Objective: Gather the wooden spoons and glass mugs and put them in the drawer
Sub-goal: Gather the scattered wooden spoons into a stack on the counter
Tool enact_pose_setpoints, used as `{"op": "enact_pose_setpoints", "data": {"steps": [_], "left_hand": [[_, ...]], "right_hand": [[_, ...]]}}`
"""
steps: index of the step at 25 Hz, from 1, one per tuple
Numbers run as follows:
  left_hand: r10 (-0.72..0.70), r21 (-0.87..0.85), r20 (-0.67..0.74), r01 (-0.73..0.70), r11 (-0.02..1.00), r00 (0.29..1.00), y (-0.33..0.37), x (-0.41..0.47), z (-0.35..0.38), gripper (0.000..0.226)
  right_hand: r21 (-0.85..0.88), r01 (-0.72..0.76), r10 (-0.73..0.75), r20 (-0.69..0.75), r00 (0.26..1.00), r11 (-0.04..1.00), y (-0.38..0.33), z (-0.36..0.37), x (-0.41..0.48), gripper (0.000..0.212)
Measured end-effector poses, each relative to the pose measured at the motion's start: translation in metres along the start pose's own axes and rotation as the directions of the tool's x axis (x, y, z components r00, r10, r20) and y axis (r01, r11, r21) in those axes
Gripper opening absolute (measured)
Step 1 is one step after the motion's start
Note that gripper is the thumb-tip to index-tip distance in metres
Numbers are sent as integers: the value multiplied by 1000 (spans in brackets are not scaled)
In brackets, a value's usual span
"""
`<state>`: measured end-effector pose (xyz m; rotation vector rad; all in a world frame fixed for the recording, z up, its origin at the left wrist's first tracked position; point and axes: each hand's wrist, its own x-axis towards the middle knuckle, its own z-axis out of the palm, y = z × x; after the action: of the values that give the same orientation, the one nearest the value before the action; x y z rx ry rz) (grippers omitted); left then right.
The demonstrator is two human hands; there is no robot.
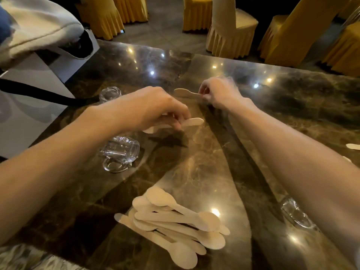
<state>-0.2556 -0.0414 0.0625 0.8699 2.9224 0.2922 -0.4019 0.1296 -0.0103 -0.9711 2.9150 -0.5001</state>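
Hands [153, 108] [218, 92] pinching wooden spoons [191, 121], glass mugs [120, 151] empty

Dim, warm room light. Your polished worktop [243, 106] throws back small ceiling-lamp glare spots, thickest toward 12 o'clock. Soft shadow lies under your left hand [153, 108]. Both hands slightly motion-blurred. Wide-angle bending at edges; 12 o'clock background falls dark.
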Motion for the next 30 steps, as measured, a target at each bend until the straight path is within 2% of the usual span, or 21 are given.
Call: {"op": "enact_pose_setpoints", "data": {"steps": [2,5,10,14,18,21,23,27,30], "left_hand": [[133,-78,-70,-138,987,989,34,-2,-1,33],[226,-223,-8,-222,949,974,78,-16,23,33],[127,-244,201,-76,967,971,98,-43,73,26],[63,-221,216,-14,975,974,97,-50,93,25],[37,-212,187,4,977,982,105,-52,87,30],[75,-416,194,13,909,978,115,-67,54,30],[96,-537,119,-17,844,988,119,-70,25,24],[-38,-526,-97,-19,851,995,117,-32,-6,23],[-68,-464,-116,6,886,991,127,22,-1,30]], "right_hand": [[98,-35,39,-41,998,995,-2,-8,-11,14],[140,-76,85,-58,995,987,-7,-29,-33,13],[296,-105,127,-58,990,949,-22,-61,-108,14],[371,-75,84,-9,996,925,-41,-66,-177,12],[349,-153,149,38,988,925,-48,-52,-219,12],[298,-164,171,2,985,940,-58,-42,-240,14],[254,-73,78,-10,997,964,-72,-32,-254,15],[114,187,-180,-72,981,976,-96,-4,-276,16],[28,200,-197,-73,978,979,-95,13,-282,12]]}}
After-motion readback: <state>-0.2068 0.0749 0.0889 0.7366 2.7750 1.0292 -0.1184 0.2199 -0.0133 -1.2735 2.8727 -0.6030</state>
